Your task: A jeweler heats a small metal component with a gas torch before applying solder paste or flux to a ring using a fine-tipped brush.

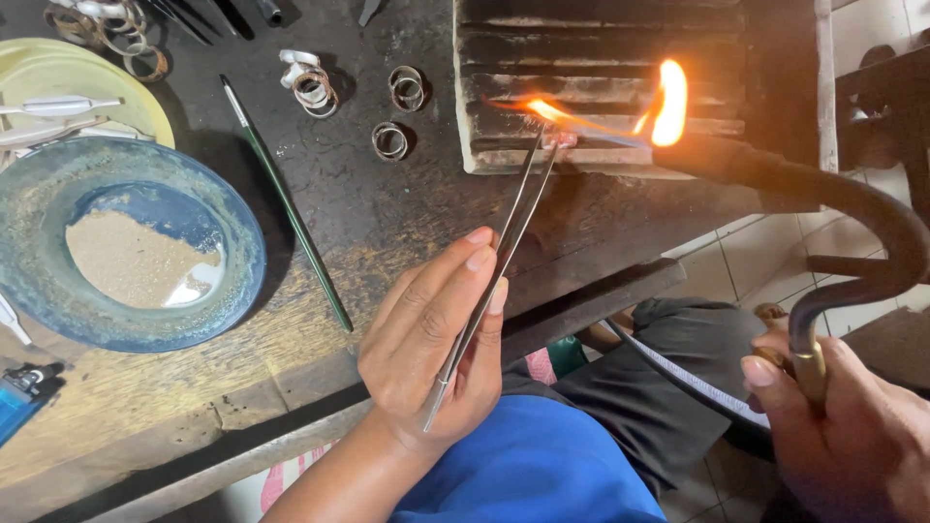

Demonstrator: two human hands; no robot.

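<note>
Steel tweezers pinched in left hand; right hand gripping lit torch.

The left hand pinched long tweezers, their tips holding a small piece in the flame over a charred block. The right hand gripped the curved torch. Rings and a blue dish lay left on the bench.

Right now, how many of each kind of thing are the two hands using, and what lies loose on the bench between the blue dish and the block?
Tweezers, in the left hand: 1
Torch, in the right hand: 1
Loose silver rings, near the charred block: 3
Green-handled brush, beside the blue dish: 1
Total: 6
</note>
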